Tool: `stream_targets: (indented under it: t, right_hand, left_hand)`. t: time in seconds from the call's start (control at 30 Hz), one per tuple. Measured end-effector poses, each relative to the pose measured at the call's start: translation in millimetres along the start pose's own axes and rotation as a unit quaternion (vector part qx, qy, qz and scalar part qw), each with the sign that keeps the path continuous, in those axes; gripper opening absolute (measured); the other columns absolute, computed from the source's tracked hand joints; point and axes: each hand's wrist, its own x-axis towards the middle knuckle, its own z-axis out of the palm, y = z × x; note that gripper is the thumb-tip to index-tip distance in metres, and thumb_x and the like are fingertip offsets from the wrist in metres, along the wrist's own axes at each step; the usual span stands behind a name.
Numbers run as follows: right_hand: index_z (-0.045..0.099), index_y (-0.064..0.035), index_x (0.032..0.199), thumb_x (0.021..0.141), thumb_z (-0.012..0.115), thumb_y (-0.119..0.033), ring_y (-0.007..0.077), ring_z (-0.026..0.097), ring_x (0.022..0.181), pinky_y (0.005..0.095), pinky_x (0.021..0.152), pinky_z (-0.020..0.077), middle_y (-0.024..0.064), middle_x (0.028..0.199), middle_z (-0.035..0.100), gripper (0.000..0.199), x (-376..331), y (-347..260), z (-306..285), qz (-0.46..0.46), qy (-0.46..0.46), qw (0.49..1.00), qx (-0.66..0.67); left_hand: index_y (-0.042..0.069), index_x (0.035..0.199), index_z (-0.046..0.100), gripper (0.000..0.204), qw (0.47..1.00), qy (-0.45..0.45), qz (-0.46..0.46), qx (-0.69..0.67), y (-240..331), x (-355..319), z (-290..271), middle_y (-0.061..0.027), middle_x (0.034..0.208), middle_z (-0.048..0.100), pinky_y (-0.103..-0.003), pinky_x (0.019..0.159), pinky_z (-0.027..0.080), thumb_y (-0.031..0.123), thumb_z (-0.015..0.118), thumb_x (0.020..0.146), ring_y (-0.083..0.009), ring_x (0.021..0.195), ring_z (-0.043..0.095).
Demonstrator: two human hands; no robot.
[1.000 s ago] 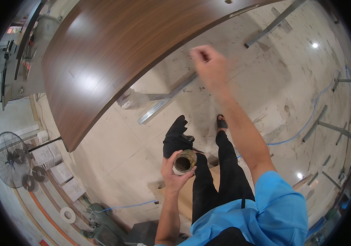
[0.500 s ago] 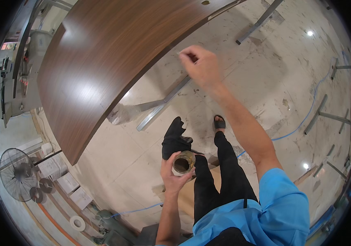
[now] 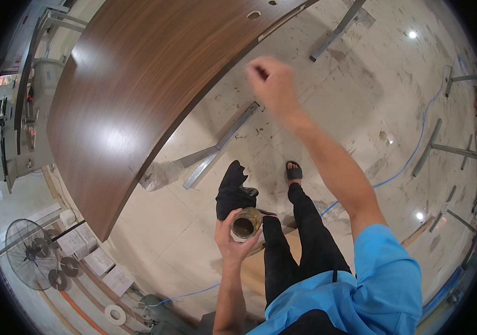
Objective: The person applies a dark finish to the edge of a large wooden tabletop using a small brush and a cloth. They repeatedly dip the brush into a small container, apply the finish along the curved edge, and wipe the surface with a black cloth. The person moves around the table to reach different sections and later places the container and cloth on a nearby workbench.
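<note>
Since a moment ago, the raised right hand (image 3: 272, 84) has drifted nearer the curved edge of the big wood-grain panel (image 3: 132, 95), and the panel fills more of the view, as if the person's head has tipped toward it. That panel is the largest thing in the room: a dark brown, glossy slab standing over the pale, scuffed floor (image 3: 361, 111), with a few small round holes near its far end. Beneath its edge a grey metal rail (image 3: 222, 146) lies on the floor, a crumpled bit of clear plastic wrap (image 3: 157, 174) at its near end. More metal legs (image 3: 445, 146) and a blue cable (image 3: 411, 156) lie off to the person's right; a floor fan (image 3: 29, 254) stands to the left.

The right hand's fingers are curled together, thumb against fingertips, as though pinching something small, though I cannot make out anything between them. The left hand (image 3: 233, 240) is down at waist height, fingers wrapped around a small open jar (image 3: 245, 223), its mouth facing up, with a black cloth (image 3: 233, 190) hanging just beyond it.

My guess is the work is midway: the panel's surface already shines, the jar is open and in use, and whatever comes out of it has yet to reach the panel edge.
</note>
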Motion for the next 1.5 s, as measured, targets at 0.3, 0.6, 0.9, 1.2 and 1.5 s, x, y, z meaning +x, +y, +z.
stream_targets:
  t: [0.3,0.6,0.9,1.2,1.5]
  right_hand:
    - [0.079,-0.0035,0.102,0.097,0.075,-0.018,0.0109,0.067,0.074,0.0289,0.070,0.0538,0.0044,0.081,0.075,0.016,49.6,42.2,-61.5,0.042,0.072,0.996,0.015]
    - [0.077,-0.0027,0.102,0.098,0.075,-0.020,0.0119,0.066,0.076,0.0289,0.071,0.0533,0.0055,0.085,0.076,0.018,103.7,72.3,-92.9,0.111,0.157,0.981,-0.019]
    - [0.077,-0.0021,0.100,0.096,0.075,-0.014,0.0143,0.068,0.074,0.0308,0.070,0.0545,0.0082,0.088,0.076,0.012,86.0,70.7,-86.7,0.058,0.057,0.997,-0.005]
    - [0.076,-0.0022,0.100,0.092,0.077,-0.007,0.0166,0.067,0.073,0.0301,0.068,0.0537,0.0082,0.091,0.073,0.009,85.2,74.6,-90.8,0.005,0.042,0.999,0.014]
    - [0.076,-0.0023,0.100,0.093,0.077,-0.005,0.0159,0.067,0.074,0.0291,0.067,0.0535,0.0082,0.094,0.073,0.007,91.1,79.9,-94.6,0.043,0.113,0.993,0.016]
  left_hand:
    - [0.000,0.132,0.066,0.076,1.000,-0.011,0.001,0.020,12.0,20.0,15.8,-0.0112,0.119,0.065,-0.035,0.099,0.053,0.004,0.093,0.062,-0.0240,0.111,0.066]
    - [0.000,0.132,0.066,0.076,0.999,-0.023,0.017,0.026,31.5,41.7,34.1,-0.0109,0.119,0.064,-0.034,0.097,0.053,0.004,0.092,0.061,-0.0230,0.109,0.066]
    - [0.000,0.131,0.067,0.076,0.999,-0.047,0.022,0.005,52.9,65.1,60.8,-0.0127,0.122,0.068,-0.036,0.099,0.054,0.004,0.093,0.060,-0.0242,0.111,0.066]
    - [0.002,0.127,0.070,0.071,0.998,-0.043,0.047,0.023,74.5,82.8,76.2,-0.0146,0.119,0.070,-0.038,0.095,0.057,0.010,0.098,0.063,-0.0294,0.110,0.071]
    - [-0.001,0.130,0.067,0.076,0.998,-0.047,0.035,0.001,84.8,90.6,84.7,-0.0129,0.124,0.068,-0.036,0.100,0.053,0.004,0.094,0.060,-0.0246,0.113,0.067]
